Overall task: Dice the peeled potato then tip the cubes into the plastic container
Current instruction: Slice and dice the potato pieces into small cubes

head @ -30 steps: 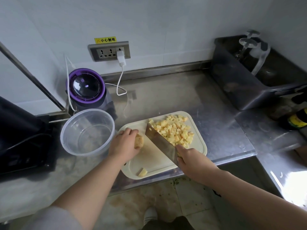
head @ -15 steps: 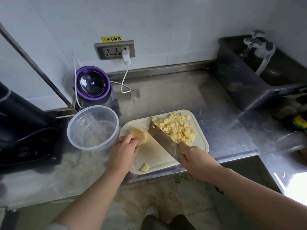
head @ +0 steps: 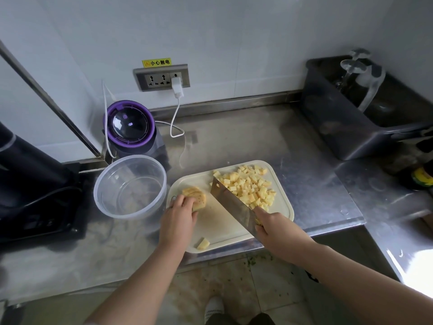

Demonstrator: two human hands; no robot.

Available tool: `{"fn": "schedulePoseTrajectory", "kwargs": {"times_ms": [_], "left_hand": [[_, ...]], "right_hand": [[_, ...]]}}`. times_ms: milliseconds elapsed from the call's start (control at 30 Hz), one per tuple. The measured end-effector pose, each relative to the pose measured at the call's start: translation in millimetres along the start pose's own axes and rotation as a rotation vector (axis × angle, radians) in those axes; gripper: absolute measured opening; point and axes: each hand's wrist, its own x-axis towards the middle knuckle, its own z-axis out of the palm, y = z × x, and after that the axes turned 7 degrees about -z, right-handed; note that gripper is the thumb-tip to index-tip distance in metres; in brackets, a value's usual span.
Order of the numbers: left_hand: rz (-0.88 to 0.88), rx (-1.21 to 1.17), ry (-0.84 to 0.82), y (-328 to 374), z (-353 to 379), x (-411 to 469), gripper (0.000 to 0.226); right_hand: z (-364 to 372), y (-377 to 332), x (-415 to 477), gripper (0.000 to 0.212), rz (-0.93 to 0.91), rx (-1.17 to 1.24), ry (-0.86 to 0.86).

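Potato lies in three lots on the cream rectangular plastic cutting board [head: 220, 221], which sits at the front edge of the grey stainless-steel counter [head: 269, 141]. Just beside the board's left end stands the clear round plastic container [head: 110, 208], upright and open-topped.

Across the middle of the board runs the broad steel cleaver [head: 230, 205], its blade slanting from the near right edge toward the far side. The right hand [head: 278, 233] is at the board's near right corner, fingers wrapped round the cleaver's hidden handle. The left hand [head: 178, 216] is over the board's left end, fingers curled onto the uncut potato chunk [head: 195, 195] and holding it down.

On the board's far right part, against the blade, lies the heap of pale yellow potato cubes [head: 248, 186]. One stray yellow cube [head: 203, 243] sits alone at the board's near edge.
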Motion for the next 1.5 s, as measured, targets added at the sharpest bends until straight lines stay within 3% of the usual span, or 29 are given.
{"fn": "schedulePoseTrajectory", "kwargs": {"times_ms": [200,300,500,633,867,1067,1200,1500], "left_hand": [[0.232,0.205,0.013,-21.5,5.4,-2.8,0.059],[0.282,0.252,0.024,-23.1,4.4,-2.9,0.06],[0.075,0.154,-0.021,2.2,2.0,-2.1,0.036],[-0.047,0.193,-0.025,12.5,2.0,0.6,0.032],[0.045,0.18,-0.071,11.2,-10.0,3.0,0.022],[0.2,0.154,-0.219,14.6,-24.6,-35.0,0.021],[0.175,0.143,-0.284,15.0,-20.1,-49.0,0.031],[0.092,0.088,-0.332,15.6,-14.4,-51.5,0.03]], "right_hand": [[-1.9,0.0,0.0,0.03,-0.016,0.003,-0.001],[-3.0,-1.0,1.3,0.029,-0.018,0.002,0.008],[-4.7,-1.8,2.3,0.03,-0.024,-0.008,0.018],[-5.3,0.4,0.7,0.03,-0.024,-0.008,0.018],[-6.4,3.5,-2.3,0.03,-0.024,-0.01,0.027],[-6.2,0.4,-5.8,0.03,-0.039,0.012,0.024],[-7.2,-3.5,-7.6,0.03,-0.057,0.017,0.018],[-8.4,-1.5,-14.6,0.034,-0.068,0.009,0.01]]}}
